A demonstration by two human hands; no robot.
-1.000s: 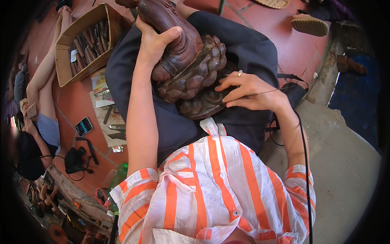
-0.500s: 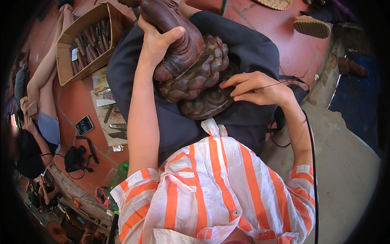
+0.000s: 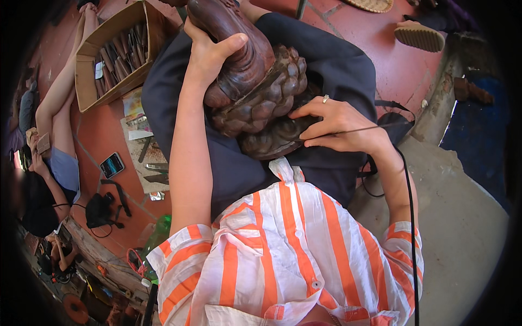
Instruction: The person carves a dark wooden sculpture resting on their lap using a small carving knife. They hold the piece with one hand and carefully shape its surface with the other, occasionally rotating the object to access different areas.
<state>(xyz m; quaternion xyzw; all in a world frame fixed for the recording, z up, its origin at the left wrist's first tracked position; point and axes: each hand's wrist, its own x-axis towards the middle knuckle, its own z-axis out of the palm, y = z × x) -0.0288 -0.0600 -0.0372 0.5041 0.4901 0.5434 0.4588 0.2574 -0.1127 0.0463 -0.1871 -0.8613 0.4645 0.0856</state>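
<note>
A dark brown carved wooden statue (image 3: 255,106) lies tilted across my lap, on dark cloth (image 3: 228,168). It has smooth rounded folds at the top, a band of lumpy petal-like carving below, and a rounded base (image 3: 266,142) nearest my shirt. My left hand (image 3: 209,54) grips the statue's upper part, its thumb across the front and the fingers hidden behind. At the base, my right hand (image 3: 340,127) has bent fingers pressed to the carving. Whatever may lie under those fingertips is hidden. A thin dark cord crosses the right wrist.
To the left stands a cardboard box (image 3: 87,84) of wooden-handled tools. Near it are a phone (image 3: 112,165), flat metal blades (image 3: 157,173), a black strapped case (image 3: 99,211) and a green bottle (image 3: 159,233). Another person sits at far left; a sandalled foot (image 3: 418,38) shows at upper right.
My right hand has slid slightly left along the base, and its wrist has turned a little. My left hand keeps its hold, and the statue has barely moved.
</note>
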